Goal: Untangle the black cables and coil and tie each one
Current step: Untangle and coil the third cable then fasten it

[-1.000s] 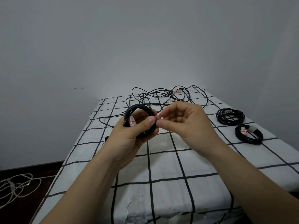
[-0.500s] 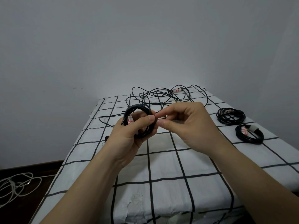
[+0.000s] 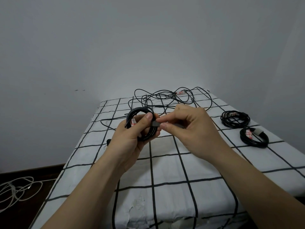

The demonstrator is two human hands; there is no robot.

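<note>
One coiled cable was still gripped over the table by the left hand; a dark strap, hidden before, was pinched by the right hand. Tangled cables were seen behind.

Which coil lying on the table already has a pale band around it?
The nearer coil, lower right, wrapped in a pale band; the farther coil shows none.

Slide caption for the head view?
Left hand grips a black cable coil while the right hand pinches its strap; two coils and a tangle lie nearby.
</note>
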